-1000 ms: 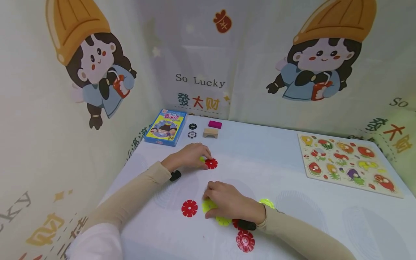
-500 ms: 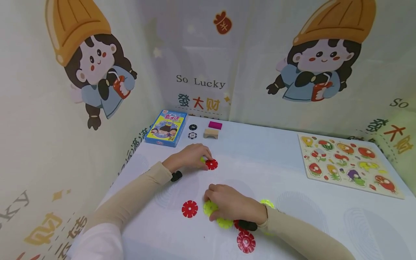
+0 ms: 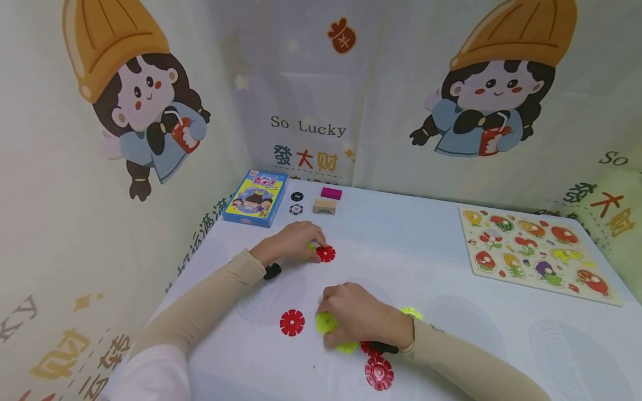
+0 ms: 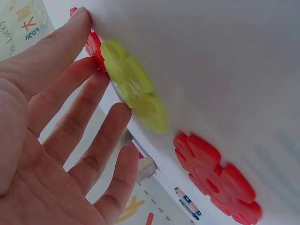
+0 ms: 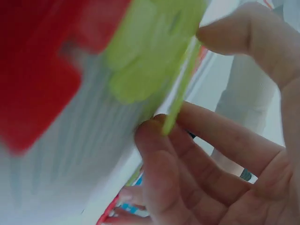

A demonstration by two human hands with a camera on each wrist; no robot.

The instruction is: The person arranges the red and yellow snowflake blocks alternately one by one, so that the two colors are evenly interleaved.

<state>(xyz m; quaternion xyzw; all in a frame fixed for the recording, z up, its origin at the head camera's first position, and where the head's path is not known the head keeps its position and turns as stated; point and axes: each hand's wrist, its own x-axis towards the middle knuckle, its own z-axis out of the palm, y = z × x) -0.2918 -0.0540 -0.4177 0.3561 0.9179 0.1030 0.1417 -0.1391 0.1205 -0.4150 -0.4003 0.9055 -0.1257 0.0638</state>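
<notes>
In the head view my left hand (image 3: 295, 243) reaches the far left-middle of the table. Its thumb and index finger pinch the edge of a red snowflake disc (image 3: 327, 254). A yellow-green disc (image 4: 131, 84) adjoins it at the fingertips, and another red disc (image 4: 215, 180) lies beyond in the left wrist view. Nearer, my right hand (image 3: 360, 313) pinches a yellow-green snowflake disc (image 3: 327, 322) between thumb and fingers; the right wrist view shows a thin disc (image 5: 180, 89) edge-on there. Under that hand lies another yellow-green disc (image 3: 348, 347), partly hidden.
A loose red disc (image 3: 292, 322) lies left of my right hand. By my right wrist are a red disc (image 3: 379, 373) and a yellow-green one (image 3: 412, 312). Farther back stand a card box (image 3: 257, 197), chips (image 3: 296, 209), a wooden block (image 3: 324, 206) and a fruit puzzle board (image 3: 536, 248).
My right hand has shifted slightly right, its thumb and fingers closing on the yellow-green disc, which moved slightly with it. My left hand stays in place.
</notes>
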